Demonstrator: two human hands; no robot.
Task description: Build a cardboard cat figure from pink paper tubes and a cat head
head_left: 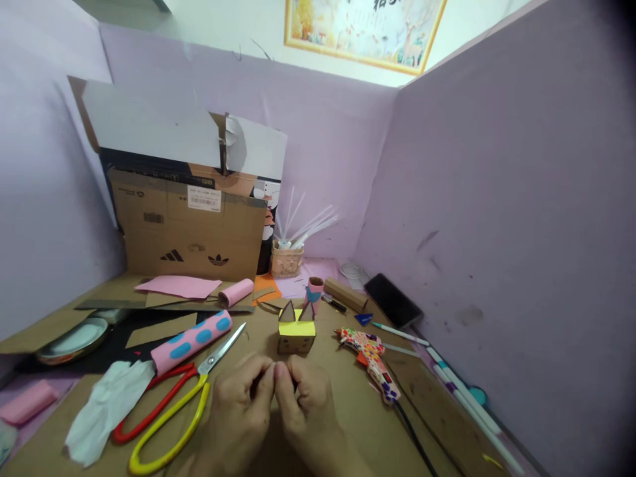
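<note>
While both hands meet fingertip to fingertip low in the middle of the brown table (348,411), something small and dark is pinched between them, too hidden to identify. Left hand (238,414) fingers curled together, thumb and forefinger pressed at the tips; right hand (308,411) same, fingers closed in, touching the left hand's tips. Whether each hand is truly clamped on the hidden bit cannot be told.

Landmark: yellow box figure (296,329) with two grey pointed ears. It stands upright just beyond the fingertips, near but apart from them. Left of the box: scissors (169,411) with red and yellow handles, lying flat, blades pointing toward the box, handles close beside the left hand. Pink roll with blue spots (191,342) just above the scissors. White crumpled tissue (106,404) farther left. Right of the box: patterned glue gun (370,358) lying on the table, black cord trailing toward the near edge. Behind the box: small pink tube (314,289), plain pink roll (235,292), cup of white sticks (287,258), cardboard carton (193,232). Far right of the box: dark phone (392,299) and white pens (462,397) along the purple wall
</note>
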